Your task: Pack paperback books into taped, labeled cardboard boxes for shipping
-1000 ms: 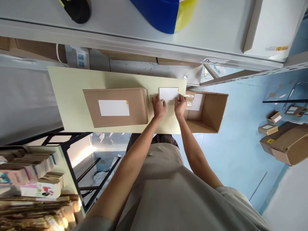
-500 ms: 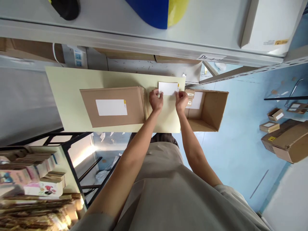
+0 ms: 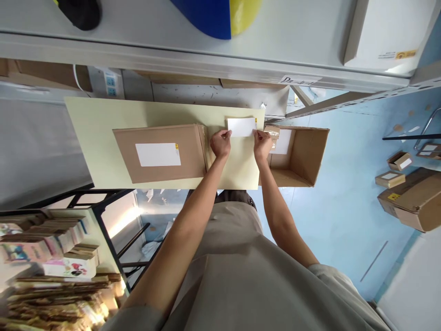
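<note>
A white label (image 3: 241, 127) with a small yellow mark at its right end is over the pale yellow tabletop (image 3: 237, 170). My left hand (image 3: 221, 143) pinches its near left corner between thumb and finger. At the near right corner my right hand (image 3: 262, 144) pinches it the same way. Whether the label's far edge touches the table I cannot tell. Left of my left hand lies a closed cardboard box (image 3: 156, 177), with a similar white label (image 3: 157, 155) on its top face.
An open cardboard box (image 3: 305, 151) with small taped cartons (image 3: 273, 132) inside stands at the table's right end. A grey shelf (image 3: 165, 55) runs along the far side. To the lower left is a black-framed rack (image 3: 103, 225) of stacked cartons. More boxes (image 3: 409, 197) sit on the blue floor at right.
My left fingers have closed from a looser, spread shape into a pinch at the label's corner. My right hand has shifted slightly to the right. The label has barely moved.
</note>
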